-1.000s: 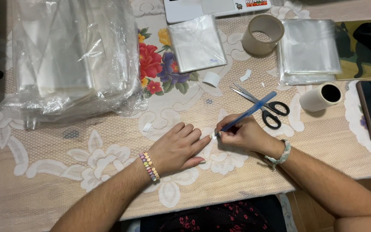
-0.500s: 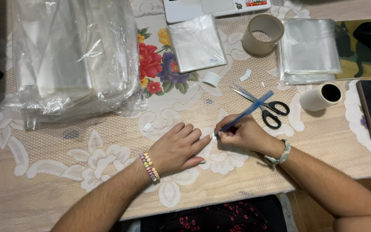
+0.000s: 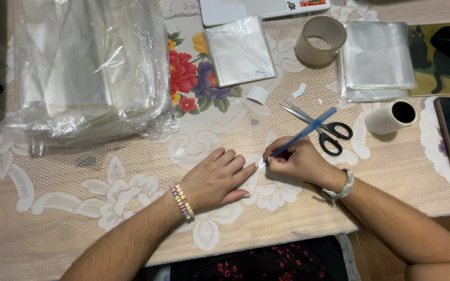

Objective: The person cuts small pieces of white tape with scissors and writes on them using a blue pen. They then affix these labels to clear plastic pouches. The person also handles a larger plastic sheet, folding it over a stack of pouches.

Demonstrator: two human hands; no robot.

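right hand (image 3: 300,162): grip closed around a blue pen (image 3: 303,132), writing hold.
pen axis: long axis runs 2 o'clock to 8 o'clock, tip down at a small white label (image 3: 261,164) on the table (image 3: 53,218).
left hand (image 3: 220,179): flat, palm down, holding nothing; fingertips (image 3: 251,165) pin the label's edge.
key relation: label lies at 9 o'clock of the right hand, just beside it; right hand is the nearer.
nearby: scissors (image 3: 324,130) at 1 o'clock, tape roll (image 3: 320,40) beyond at 12 o'clock.
change: none seen against the earlier frames; hands and pen as before.
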